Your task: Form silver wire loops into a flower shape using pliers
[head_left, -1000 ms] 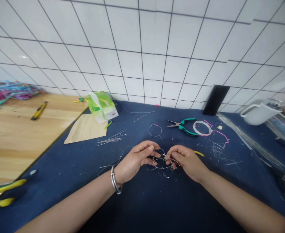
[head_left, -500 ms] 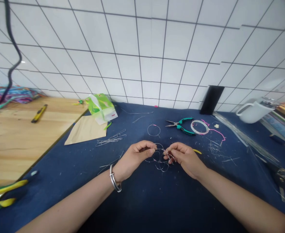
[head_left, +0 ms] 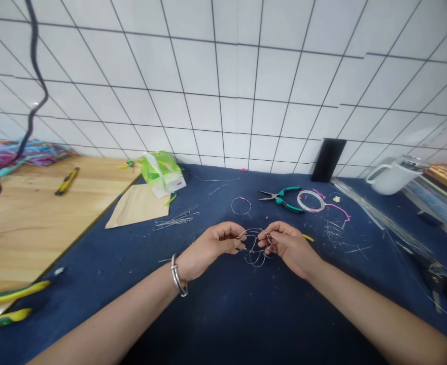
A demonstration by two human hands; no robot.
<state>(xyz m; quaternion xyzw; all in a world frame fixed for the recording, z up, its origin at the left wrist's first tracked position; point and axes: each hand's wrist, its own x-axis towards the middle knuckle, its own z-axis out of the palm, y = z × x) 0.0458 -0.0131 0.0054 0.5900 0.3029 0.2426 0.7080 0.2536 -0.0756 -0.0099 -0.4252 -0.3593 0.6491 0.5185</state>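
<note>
Wire loops [head_left: 252, 251] held between left grip [head_left: 211, 248] and right grip [head_left: 294, 248], over the surface [head_left: 223, 319].
Behind, a ring [head_left: 240, 198]; right of that, pliers [head_left: 278, 200], then a hoop [head_left: 299, 202], wire scraps [head_left: 334, 233] nearer; left, a wire bundle [head_left: 176, 220] beside a sheet [head_left: 134, 208], a packet [head_left: 161, 170] overlapping its far corner; farther left, a cutter [head_left: 67, 181] on the wood [head_left: 25, 228]; far right, a mug [head_left: 388, 181].

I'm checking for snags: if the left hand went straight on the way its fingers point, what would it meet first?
Ahead of the left hand, probably the wire loops between the two hands, then the right hand; exact depth is unclear.
</note>
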